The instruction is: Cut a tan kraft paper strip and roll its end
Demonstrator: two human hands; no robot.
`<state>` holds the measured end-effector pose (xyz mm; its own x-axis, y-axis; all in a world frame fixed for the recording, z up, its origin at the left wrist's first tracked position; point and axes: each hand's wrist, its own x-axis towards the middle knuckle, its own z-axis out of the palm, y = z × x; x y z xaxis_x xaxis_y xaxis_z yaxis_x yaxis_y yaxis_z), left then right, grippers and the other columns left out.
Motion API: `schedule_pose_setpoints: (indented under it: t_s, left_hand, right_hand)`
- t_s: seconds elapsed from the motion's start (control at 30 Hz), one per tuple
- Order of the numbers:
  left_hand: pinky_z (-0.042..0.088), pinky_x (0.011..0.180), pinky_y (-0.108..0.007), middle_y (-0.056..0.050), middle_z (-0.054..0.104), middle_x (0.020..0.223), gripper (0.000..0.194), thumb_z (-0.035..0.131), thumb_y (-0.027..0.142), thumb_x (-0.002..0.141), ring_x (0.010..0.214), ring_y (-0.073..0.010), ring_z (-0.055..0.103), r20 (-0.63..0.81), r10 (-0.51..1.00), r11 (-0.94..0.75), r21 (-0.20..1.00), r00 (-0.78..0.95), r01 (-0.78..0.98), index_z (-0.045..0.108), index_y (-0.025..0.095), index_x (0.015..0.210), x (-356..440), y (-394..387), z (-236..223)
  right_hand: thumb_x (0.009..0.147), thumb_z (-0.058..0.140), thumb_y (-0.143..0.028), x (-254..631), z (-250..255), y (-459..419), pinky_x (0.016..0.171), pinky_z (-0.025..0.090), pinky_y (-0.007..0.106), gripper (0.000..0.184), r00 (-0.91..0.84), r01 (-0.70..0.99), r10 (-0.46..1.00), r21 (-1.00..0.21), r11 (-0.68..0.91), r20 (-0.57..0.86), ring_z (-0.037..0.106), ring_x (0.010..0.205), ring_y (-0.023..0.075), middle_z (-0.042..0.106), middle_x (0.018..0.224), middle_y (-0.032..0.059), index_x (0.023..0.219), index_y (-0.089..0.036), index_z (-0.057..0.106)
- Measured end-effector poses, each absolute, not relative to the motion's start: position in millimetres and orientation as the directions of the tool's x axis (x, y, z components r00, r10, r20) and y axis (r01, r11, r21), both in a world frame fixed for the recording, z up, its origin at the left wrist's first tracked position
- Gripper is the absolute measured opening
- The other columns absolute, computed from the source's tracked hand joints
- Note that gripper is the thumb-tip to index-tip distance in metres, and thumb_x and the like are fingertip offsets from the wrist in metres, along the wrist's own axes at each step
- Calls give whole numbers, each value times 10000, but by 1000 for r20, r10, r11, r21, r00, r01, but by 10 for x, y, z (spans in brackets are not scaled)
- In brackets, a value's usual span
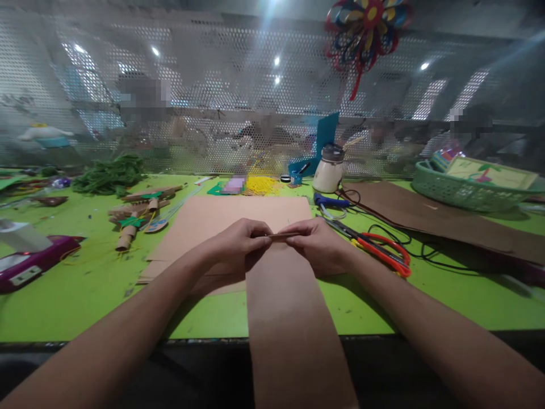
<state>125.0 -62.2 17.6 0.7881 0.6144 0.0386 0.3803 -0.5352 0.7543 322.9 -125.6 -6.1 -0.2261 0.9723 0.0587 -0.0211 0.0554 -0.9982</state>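
Note:
A long strip of brown kraft paper (293, 318) runs from the table's middle toward me and hangs past the front edge. My left hand (240, 244) pinches the left side of its far end between thumb and fingers. On the right side of that same end, my right hand (319, 244) pinches in the same way. Between the thumbs, the paper's far edge looks folded or rolled into a narrow band. Beneath both hands lies a stack of brown paper sheets (204, 218), partly covered by my forearms.
Red-handled scissors (383, 250) and a blue-handled tool (332, 201) lie right, beside a black cord. Behind stand a glue jar (328, 170) and a green basket (472, 187). Left are small cardboard crafts (131, 224), green strands (110, 175) and a purple power strip (38, 267).

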Motion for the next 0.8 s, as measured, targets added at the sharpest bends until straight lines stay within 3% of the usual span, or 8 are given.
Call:
schedule_pose_setpoints:
  t_s: [0.13, 0.23, 0.3, 0.53, 0.8]
  left_hand:
    - [417, 660, -232, -31, 615, 743, 272, 590, 378, 775, 704, -130, 534, -84, 613, -155, 962, 785, 224, 654, 114, 797, 1250, -707, 204]
    - [436, 703, -246, -59, 639, 809, 283, 595, 391, 782, 757, -140, 555, -121, 635, 102, 992, 763, 72, 664, 117, 780, 1255, -784, 219]
    - [440, 733, -245, -65, 650, 855, 230, 648, 342, 749, 796, -143, 563, -151, 615, 187, 981, 774, 42, 676, 121, 804, 1252, -801, 225]
    - [419, 592, -233, -46, 641, 684, 248, 635, 349, 748, 606, -119, 531, -237, 617, 199, 970, 751, 143, 678, 109, 706, 1237, -736, 217]
    - [357, 567, -219, -6, 582, 624, 257, 644, 361, 724, 581, -100, 470, -203, 606, -16, 963, 769, 267, 661, 105, 698, 1253, -712, 219]
  right_hand:
    - [660, 676, -211, 3224, -101, -1241, 575, 438, 277, 231, -228, -122, 973, -992, 19, 46, 576, 615, 139, 675, 724, 48, 875, -134, 711]
    - [679, 673, -238, 3219, -118, -1239, 547, 433, 270, 235, -228, -132, 973, -991, -4, 27, 571, 581, 134, 673, 694, 39, 895, -152, 708]
    - [688, 670, -245, 3218, -120, -1241, 537, 430, 264, 223, -225, -126, 974, -992, -3, 25, 567, 573, 131, 671, 690, 38, 889, -155, 708]
    - [680, 667, -242, 3198, -107, -1264, 577, 454, 272, 196, -190, -55, 977, -995, 83, 92, 582, 644, 143, 688, 781, 61, 840, -142, 721]
    - [664, 661, -229, 3198, -69, -1271, 586, 461, 280, 211, -165, 8, 982, -995, 96, 93, 599, 654, 150, 703, 805, 83, 838, -128, 728]
